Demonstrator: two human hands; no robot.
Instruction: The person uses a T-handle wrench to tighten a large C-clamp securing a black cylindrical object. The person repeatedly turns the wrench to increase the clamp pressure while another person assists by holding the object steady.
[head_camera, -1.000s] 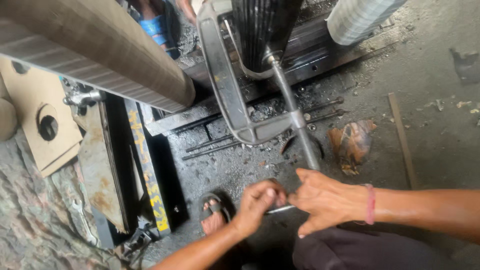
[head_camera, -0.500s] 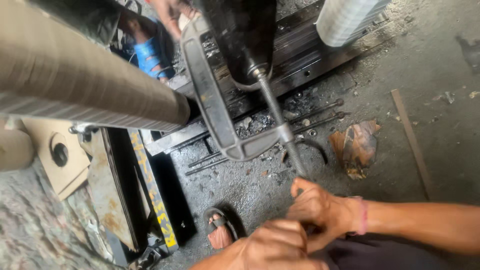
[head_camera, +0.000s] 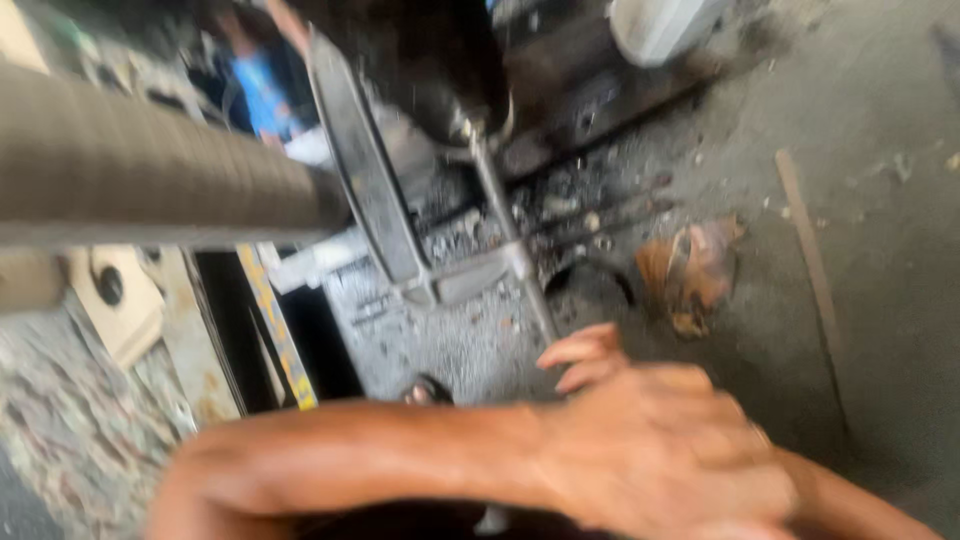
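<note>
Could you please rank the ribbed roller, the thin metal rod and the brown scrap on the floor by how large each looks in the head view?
1. Ribbed roller: largest, though it sits nearest the camera.
2. Thin metal rod: long but slim.
3. Brown scrap: smallest, blurred.

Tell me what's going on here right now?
A person crouches over a gritty workshop floor, both hands bunched low in the blurred frame. The left hand lies on top, at the lower end of a thin metal rod that slants down from a dark machine. The right hand is mostly hidden beneath it, so its grip cannot be told. A flat grey metal bracket crosses the rod; a ribbed roller sits at left.
</note>
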